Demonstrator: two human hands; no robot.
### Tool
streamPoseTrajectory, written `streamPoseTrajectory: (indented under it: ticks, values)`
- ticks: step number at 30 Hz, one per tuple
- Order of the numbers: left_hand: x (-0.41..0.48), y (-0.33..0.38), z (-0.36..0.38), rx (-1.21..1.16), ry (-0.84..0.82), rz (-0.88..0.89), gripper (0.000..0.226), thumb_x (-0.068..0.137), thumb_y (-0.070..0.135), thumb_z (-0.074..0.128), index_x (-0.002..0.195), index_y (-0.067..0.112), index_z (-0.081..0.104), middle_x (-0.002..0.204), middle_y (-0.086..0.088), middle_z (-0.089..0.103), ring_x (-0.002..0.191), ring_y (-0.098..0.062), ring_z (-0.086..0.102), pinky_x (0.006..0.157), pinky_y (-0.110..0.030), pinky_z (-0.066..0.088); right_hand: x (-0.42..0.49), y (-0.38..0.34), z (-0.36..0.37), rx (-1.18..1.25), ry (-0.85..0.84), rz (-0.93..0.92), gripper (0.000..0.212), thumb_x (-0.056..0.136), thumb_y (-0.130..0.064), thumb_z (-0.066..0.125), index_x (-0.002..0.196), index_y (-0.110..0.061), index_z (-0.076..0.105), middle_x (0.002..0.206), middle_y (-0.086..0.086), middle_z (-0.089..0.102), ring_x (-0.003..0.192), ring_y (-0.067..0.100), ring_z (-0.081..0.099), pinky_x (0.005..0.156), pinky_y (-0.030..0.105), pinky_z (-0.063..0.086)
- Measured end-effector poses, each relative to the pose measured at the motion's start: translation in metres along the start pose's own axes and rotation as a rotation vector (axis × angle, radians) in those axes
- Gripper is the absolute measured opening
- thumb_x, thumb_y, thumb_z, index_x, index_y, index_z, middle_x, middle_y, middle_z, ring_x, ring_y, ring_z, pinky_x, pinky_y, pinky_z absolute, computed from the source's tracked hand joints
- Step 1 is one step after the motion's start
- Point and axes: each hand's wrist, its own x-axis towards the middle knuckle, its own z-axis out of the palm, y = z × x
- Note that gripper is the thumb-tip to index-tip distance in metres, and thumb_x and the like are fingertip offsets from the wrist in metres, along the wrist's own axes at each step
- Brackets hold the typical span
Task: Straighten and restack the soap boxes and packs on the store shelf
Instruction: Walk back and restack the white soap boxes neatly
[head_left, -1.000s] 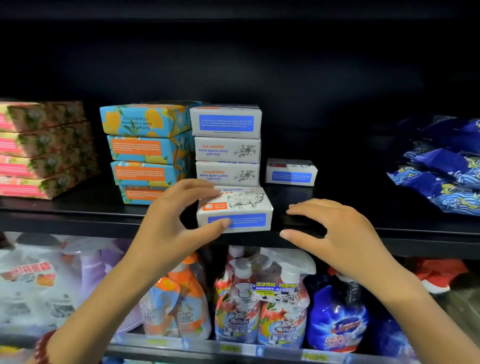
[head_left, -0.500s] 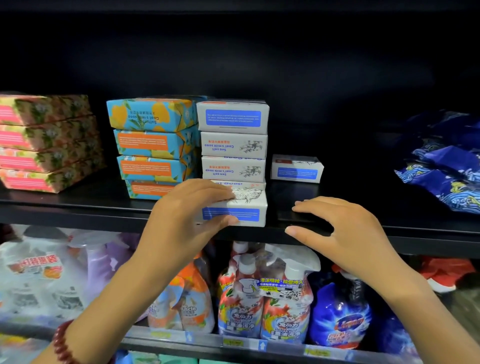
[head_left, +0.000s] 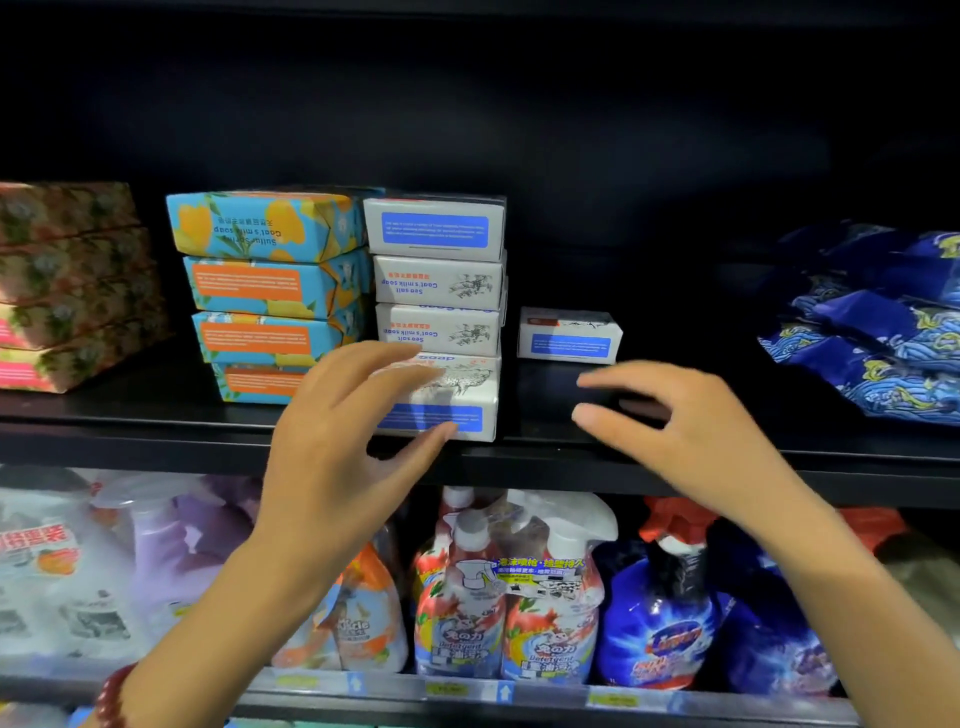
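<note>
Landmark: stack of three white cardboard goat's-milk soap boxes (head_left: 437, 280) on the black metal store shelf (head_left: 130, 434).

- Fourth white soap box with a blue label panel (head_left: 460, 395) sat at the stack's base, sticking out forward of it, front face near the shelf lip. It looked roughly square to the stack. Couldn't tell if its rear was under the stack or only butted against it.
- Left hand (head_left: 332, 457) was at that box's left end, in front of the stack. Fingers (head_left: 363, 374) were curved over its top and the thumb was at its lower front edge. Motion blur, so can't tell whether it gripped the box or was only near it.
- Right hand (head_left: 691, 431) was right of the stack, above the shelf, apart from every box. Fingers were loosely spread and slightly curved, nothing in them.
- Lone small white soap box with blue label (head_left: 569, 336) was just right of the stack, set further back, flat, standing apart.
- Stack of four blue-and-orange floral soap boxes (head_left: 265, 283) was touching or just beside the stack's left side, lower ones stepped slightly.
- Pink-and-green floral boxes (head_left: 67, 291) were further left of the stack, piled four high.
- Blue wave-pattern soft packs (head_left: 878, 322) were well to the right of the stack, heaped loosely.
- Spray bottles of detergent (head_left: 511, 592) stood on the shelf level below the stack.
- Red bead bracelet (head_left: 111, 696) was on the left wrist.
</note>
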Motion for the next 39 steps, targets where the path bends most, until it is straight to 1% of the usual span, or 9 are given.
streamPoseTrajectory:
  ticks: [3, 8, 14, 18, 23, 26, 33, 36, 39]
  values:
    - [-0.002, 0.02, 0.01, -0.079, 0.043, 0.091, 0.02, 0.078, 0.017, 0.074, 0.092, 0.003, 0.07, 0.096, -0.006, 0.067, 0.091, -0.02, 0.062, 0.081, -0.03, 0.048, 0.028, 0.014, -0.009, -0.126, 0.065, -0.023, 0.043, 0.079, -0.04, 0.065, 0.115, -0.017, 0.064, 0.111, -0.012, 0.059, 0.107, 0.005, 0.054, 0.089, 0.003, 0.032]
    - [-0.005, 0.042, 0.039, -0.069, -0.151, 0.139, 0.017, 0.079, 0.017, 0.07, 0.091, 0.006, 0.073, 0.092, -0.003, 0.07, 0.084, -0.022, 0.066, 0.072, -0.033, 0.051, 0.065, 0.032, 0.001, -0.382, -0.261, 0.077, 0.062, 0.09, -0.036, 0.057, 0.143, -0.014, 0.034, 0.151, 0.001, 0.031, 0.136, 0.016, 0.031, 0.11, 0.021, 0.021]
    - [-0.009, 0.04, 0.052, -0.026, -0.197, 0.181, 0.02, 0.084, 0.023, 0.063, 0.09, 0.006, 0.074, 0.09, -0.002, 0.071, 0.083, -0.023, 0.067, 0.067, -0.034, 0.053, 0.05, 0.028, -0.005, -0.443, -0.141, -0.002, 0.048, 0.091, -0.027, 0.058, 0.135, -0.014, 0.046, 0.138, 0.002, 0.047, 0.124, 0.018, 0.043, 0.104, 0.029, 0.034]
    - [-0.009, 0.039, 0.053, -0.032, -0.177, 0.174, 0.019, 0.083, 0.024, 0.064, 0.089, 0.008, 0.074, 0.089, -0.001, 0.072, 0.082, -0.022, 0.067, 0.066, -0.034, 0.052, 0.031, 0.022, -0.015, -0.344, -0.006, -0.071, 0.037, 0.078, -0.032, 0.07, 0.112, -0.019, 0.062, 0.11, -0.005, 0.059, 0.104, 0.014, 0.051, 0.084, 0.025, 0.04]
    - [-0.006, 0.042, 0.05, -0.057, -0.196, 0.165, 0.016, 0.078, 0.02, 0.07, 0.088, 0.008, 0.075, 0.089, 0.0, 0.072, 0.082, -0.02, 0.067, 0.064, -0.033, 0.054, 0.032, 0.022, -0.018, -0.319, -0.098, 0.142, 0.066, 0.068, -0.053, 0.071, 0.121, -0.018, 0.057, 0.117, -0.005, 0.055, 0.11, 0.014, 0.049, 0.088, 0.026, 0.041]
    - [-0.004, 0.048, 0.039, -0.189, -0.199, 0.071, 0.024, 0.083, 0.032, 0.065, 0.094, 0.012, 0.074, 0.091, 0.005, 0.072, 0.085, -0.012, 0.066, 0.07, -0.032, 0.052, 0.027, 0.016, -0.014, -0.242, -0.03, 0.11, 0.048, 0.065, -0.048, 0.073, 0.102, -0.019, 0.063, 0.098, -0.004, 0.062, 0.09, 0.012, 0.057, 0.077, 0.029, 0.047]
    - [0.03, 0.061, 0.005, -0.309, -0.021, -0.215, 0.047, 0.08, 0.055, 0.056, 0.11, 0.021, 0.068, 0.097, 0.014, 0.069, 0.086, 0.002, 0.064, 0.069, -0.028, 0.055, -0.007, -0.007, -0.03, 0.055, 0.252, -0.21, 0.064, 0.067, -0.034, 0.079, 0.123, -0.017, 0.054, 0.117, -0.009, 0.053, 0.112, 0.004, 0.05, 0.09, 0.011, 0.036]
    - [0.045, 0.063, -0.002, -0.5, -0.155, -0.312, 0.039, 0.075, 0.059, 0.063, 0.105, 0.034, 0.067, 0.092, 0.02, 0.071, 0.085, 0.006, 0.065, 0.07, -0.016, 0.053, -0.013, -0.022, -0.033, 0.014, 0.242, -0.358, 0.067, 0.067, -0.03, 0.078, 0.126, -0.014, 0.05, 0.122, -0.009, 0.049, 0.116, 0.005, 0.046, 0.096, 0.017, 0.037]
    - [0.055, 0.063, 0.001, -0.782, -0.336, -0.398, 0.038, 0.071, 0.039, 0.078, 0.104, 0.024, 0.069, 0.092, 0.013, 0.074, 0.087, -0.004, 0.069, 0.074, -0.018, 0.054, -0.014, -0.032, -0.026, -0.05, 0.246, -0.42, 0.066, 0.07, -0.022, 0.078, 0.128, -0.01, 0.049, 0.124, -0.003, 0.047, 0.12, 0.012, 0.043, 0.099, 0.023, 0.037]
